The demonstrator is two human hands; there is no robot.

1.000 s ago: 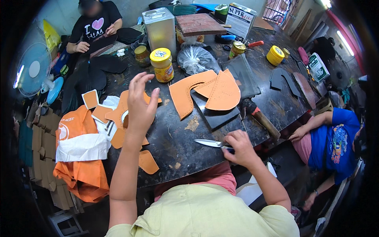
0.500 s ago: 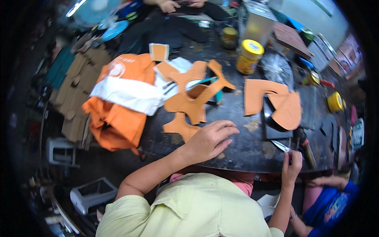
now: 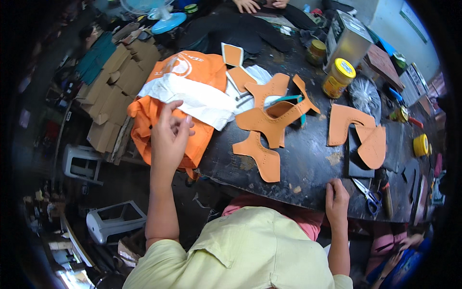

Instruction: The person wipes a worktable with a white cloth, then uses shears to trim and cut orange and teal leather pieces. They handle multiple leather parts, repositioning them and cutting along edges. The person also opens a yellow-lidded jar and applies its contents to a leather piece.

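My left hand point(image 3: 171, 132) is raised over an orange bag point(image 3: 166, 154) with a white band point(image 3: 192, 98), its fingers apart and holding nothing. By the table's front edge, my right hand point(image 3: 338, 193) is curled closed with nothing showing in it. To its right lie scissors point(image 3: 368, 196) with blue handles, apart from the hand. Tan leather pieces point(image 3: 262, 123) with rows of punched holes are spread between the bag and the table's middle. Another tan curved piece point(image 3: 344, 123) and a rounded one point(image 3: 373, 149) rest partly on a black slab point(image 3: 358, 166).
A yellow-lidded jar point(image 3: 338, 79) and a metal can point(image 3: 346, 36) stand at the back right. A hammer-like tool point(image 3: 387, 195) lies beside the scissors. Flattened cardboard point(image 3: 113, 96) and grey stools point(image 3: 115, 221) are at left. Other people's hands point(image 3: 248, 6) work at the far side.
My left hand has moved left from beside the tan pieces to over the bag. My right hand has come away from the scissors, which now lie on the table. The view has shifted.
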